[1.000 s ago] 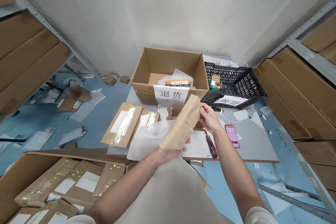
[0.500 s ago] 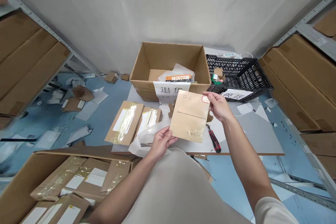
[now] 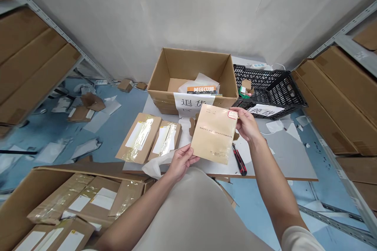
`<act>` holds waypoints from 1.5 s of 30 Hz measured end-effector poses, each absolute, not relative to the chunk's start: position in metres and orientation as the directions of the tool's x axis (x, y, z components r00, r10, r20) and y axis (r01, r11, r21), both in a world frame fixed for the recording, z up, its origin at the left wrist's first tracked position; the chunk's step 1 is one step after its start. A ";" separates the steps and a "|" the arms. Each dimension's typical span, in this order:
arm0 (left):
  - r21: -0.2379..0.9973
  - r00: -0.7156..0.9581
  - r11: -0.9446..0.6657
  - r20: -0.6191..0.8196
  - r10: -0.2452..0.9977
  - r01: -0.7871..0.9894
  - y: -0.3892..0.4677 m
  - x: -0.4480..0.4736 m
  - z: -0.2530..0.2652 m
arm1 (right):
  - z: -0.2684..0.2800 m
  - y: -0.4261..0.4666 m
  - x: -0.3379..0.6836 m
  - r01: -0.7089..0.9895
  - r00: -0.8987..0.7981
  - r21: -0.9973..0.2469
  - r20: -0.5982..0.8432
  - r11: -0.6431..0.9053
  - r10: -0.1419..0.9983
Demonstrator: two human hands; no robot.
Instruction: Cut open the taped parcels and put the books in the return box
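Note:
A tan booklet [image 3: 213, 135] with printed lettering and a red-edged label at its top right corner is held up over the front of the table. My left hand [image 3: 182, 161] pinches its lower left edge, and my right hand [image 3: 246, 124] grips the upper right corner. White wrapping [image 3: 157, 164] lies beside my left hand, partly hidden by it. Just right of the booklet, a red and black utility knife [image 3: 239, 160] rests on the white table [image 3: 282, 160]. Two taped cardboard parcels [image 3: 139, 138] with white labels lie to the left.
An open cardboard box [image 3: 165, 102] with a paper sign and books inside stands behind the booklet. Beside it is a black plastic crate [image 3: 273, 82]. A large carton [image 3: 100, 169] full of parcels sits at lower left. Shelves with cartons flank both sides; scraps litter the blue floor.
The booklet, still in both hands, has shifted slightly down and right in view and tilted a little. The white wrapping by my left hand now shows less and lies lower.

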State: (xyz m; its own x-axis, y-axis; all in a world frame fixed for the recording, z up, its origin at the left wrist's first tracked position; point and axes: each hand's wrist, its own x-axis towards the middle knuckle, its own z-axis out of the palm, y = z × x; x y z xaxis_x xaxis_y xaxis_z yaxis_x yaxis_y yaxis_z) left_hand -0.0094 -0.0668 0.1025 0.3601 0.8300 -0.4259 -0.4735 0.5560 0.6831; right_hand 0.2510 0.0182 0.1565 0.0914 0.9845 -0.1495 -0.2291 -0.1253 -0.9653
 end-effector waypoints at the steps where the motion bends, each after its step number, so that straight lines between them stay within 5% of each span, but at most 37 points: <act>1: 0.652 0.387 0.575 -0.427 0.817 -0.494 -0.066 -0.009 0.102 | 0.158 0.019 0.250 -0.247 0.073 -0.963 -0.130 -0.108 0.989; 6: 0.469 0.586 0.745 -0.463 0.665 -0.475 -0.066 -0.003 0.107 | 0.161 0.027 0.236 -0.215 -0.186 -0.975 -0.022 -0.063 0.982; 9: 0.492 0.638 0.781 -0.470 0.610 -0.384 -0.066 0.000 0.113 | 0.160 0.034 0.234 -0.198 -0.297 -0.976 -0.031 -0.093 0.954; 14: 0.667 0.538 0.558 -0.271 0.798 -0.493 -0.060 -0.015 0.121 | 0.171 0.043 0.244 -0.026 -0.261 -0.989 -0.136 -0.147 0.956; 18: 0.884 0.297 0.351 -0.261 0.918 -0.309 -0.051 -0.027 0.121 | 0.189 0.050 0.246 0.100 -0.245 -0.978 -0.203 -0.184 0.948; 28: 0.654 0.385 0.581 -0.437 0.813 -0.485 -0.064 -0.016 0.107 | 0.176 0.039 0.246 -0.213 -0.111 -0.942 -0.241 -0.260 0.964; 38: 0.665 0.356 0.575 -0.453 0.818 -0.476 -0.065 -0.013 0.099 | 0.164 0.036 0.244 -0.248 -0.134 -0.927 -0.253 -0.280 0.958; 45: 0.759 0.328 0.514 -0.406 0.853 -0.400 -0.053 -0.013 0.104 | 0.143 -0.001 0.218 -0.091 -0.234 -0.910 -0.374 -0.404 0.897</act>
State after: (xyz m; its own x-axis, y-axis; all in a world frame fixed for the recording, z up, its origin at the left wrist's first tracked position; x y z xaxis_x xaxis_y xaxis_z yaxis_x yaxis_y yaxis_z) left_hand -0.0135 -0.0535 0.1043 0.3280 0.8532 -0.4056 -0.4000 0.5144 0.7585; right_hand 0.2178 -0.0009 0.1435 -0.2341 0.8972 -0.3745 -0.0906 -0.4036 -0.9104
